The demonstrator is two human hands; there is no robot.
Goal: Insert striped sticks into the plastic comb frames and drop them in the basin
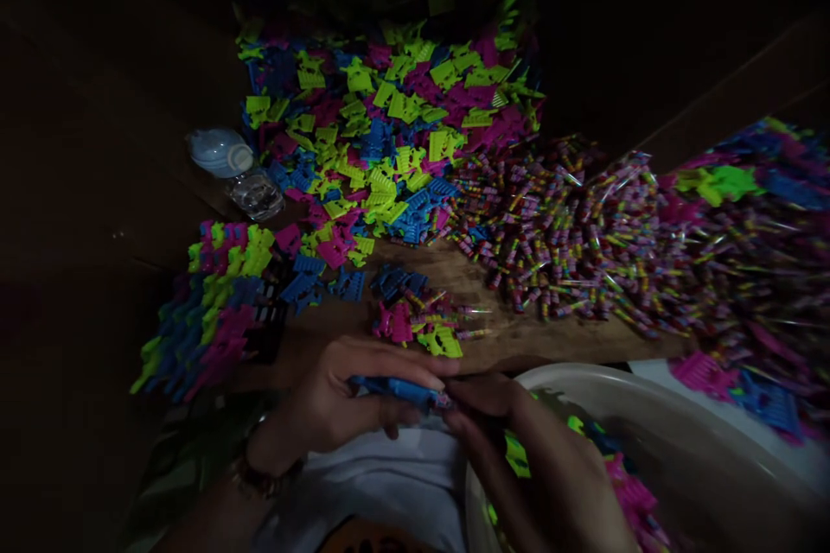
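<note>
My left hand point(334, 402) is closed around a blue plastic toy piece point(392, 386), gripping it between thumb and fingers. At the piece's right end is a small printed tube point(443, 400), which the fingertips of my right hand point(519, 423) pinch. How far the tube sits inside the blue piece, I cannot tell. Just beyond my hands on the wooden table point(512, 337) lie a pink piece point(395, 321), a yellow-green piece point(442, 340) and several thin wrapped tubes point(447, 307).
A big heap of pink, blue and yellow-green pieces point(389, 121) covers the back, with a mound of wrapped tubes point(571, 233) to its right. Stacked pieces point(213, 302) stand at left, near a clear bottle point(220, 153). A pale basin point(700, 432) holding pieces is at lower right.
</note>
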